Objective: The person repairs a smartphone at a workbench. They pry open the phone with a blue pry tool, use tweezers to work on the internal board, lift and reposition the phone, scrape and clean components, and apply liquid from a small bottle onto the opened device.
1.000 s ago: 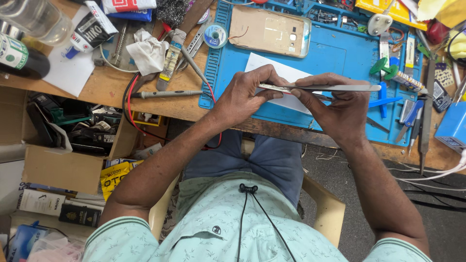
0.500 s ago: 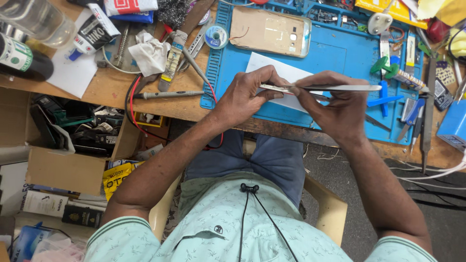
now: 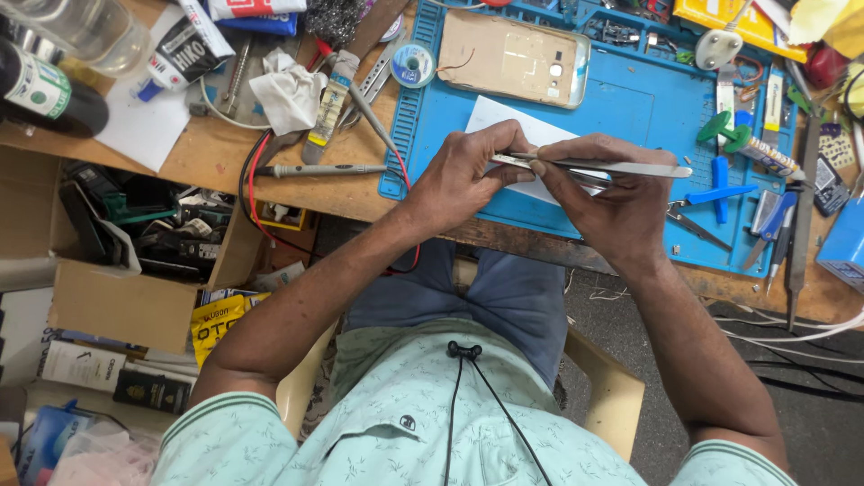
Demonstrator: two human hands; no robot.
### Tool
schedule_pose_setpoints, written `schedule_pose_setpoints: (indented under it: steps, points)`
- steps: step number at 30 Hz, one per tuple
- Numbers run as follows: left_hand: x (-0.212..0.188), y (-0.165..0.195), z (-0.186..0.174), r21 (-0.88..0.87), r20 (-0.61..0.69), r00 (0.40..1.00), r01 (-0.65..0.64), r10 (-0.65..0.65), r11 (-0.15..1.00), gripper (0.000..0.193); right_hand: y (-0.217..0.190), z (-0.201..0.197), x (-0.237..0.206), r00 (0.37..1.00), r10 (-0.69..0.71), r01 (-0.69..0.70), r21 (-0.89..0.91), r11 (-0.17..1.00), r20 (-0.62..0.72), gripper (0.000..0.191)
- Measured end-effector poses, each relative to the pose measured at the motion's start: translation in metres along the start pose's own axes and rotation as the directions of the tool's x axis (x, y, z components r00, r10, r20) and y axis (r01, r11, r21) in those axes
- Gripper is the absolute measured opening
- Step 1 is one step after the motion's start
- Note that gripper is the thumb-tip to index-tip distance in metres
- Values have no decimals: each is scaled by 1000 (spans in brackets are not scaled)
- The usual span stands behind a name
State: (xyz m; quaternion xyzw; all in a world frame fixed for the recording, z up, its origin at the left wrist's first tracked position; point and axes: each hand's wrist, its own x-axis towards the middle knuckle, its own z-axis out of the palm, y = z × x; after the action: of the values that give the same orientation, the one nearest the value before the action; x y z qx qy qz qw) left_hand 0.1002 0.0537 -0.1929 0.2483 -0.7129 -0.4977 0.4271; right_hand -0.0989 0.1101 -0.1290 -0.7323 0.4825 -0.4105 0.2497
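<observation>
A single camera sits on the person's head and looks steeply down past the chest and lap. The table [image 3: 297, 171] runs across the top of the frame, with the blue mat [image 3: 630, 117] on it. Both forearms reach up from the bottom edge. The view is close, within arm's reach.

1. My table [image 3: 207, 162] is worn brown wood, its front edge chipped.
2. A blue work mat [image 3: 621, 108] covers its right part.
3. Grey floor [image 3: 801, 396] lies below at right, crossed by pale cables [image 3: 792, 324].
4. An open cardboard box [image 3: 117, 306] sits under the table's left side.
5. Lighting is even.
</observation>
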Motion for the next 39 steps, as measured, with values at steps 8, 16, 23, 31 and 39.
schedule_pose_setpoints:
  steps: [8, 16, 23, 31, 39]
  points:
    - [-4, -1, 1, 40, -2, 1000, -10, 10, 999, 14, -4, 4, -4, 1000, -15, 15, -14, 1000, -4, 13]
    - [-5, 5, 11, 35, 21, 999, -51, 51, 998, 21, 2, -44, -13, 933, -117, 184, 169, 968, -341, 15]
    - [-5, 27, 25, 109, 42, 998, 34, -39, 993, 26, 37, -168, -56, 879, 398, -455, -217, 864, -261, 23]
    - [-6, 32, 58, 182, -214, 977, 66, -26, 981, 21, 80, -184, -105, 1000, 9, -23, -876, 482, -22, 22]
    - [-1, 30, 85, 182, -210, 975, 111, -72, 977, 27, 88, -250, -133, 971, 109, -234, -728, 644, -215, 19]
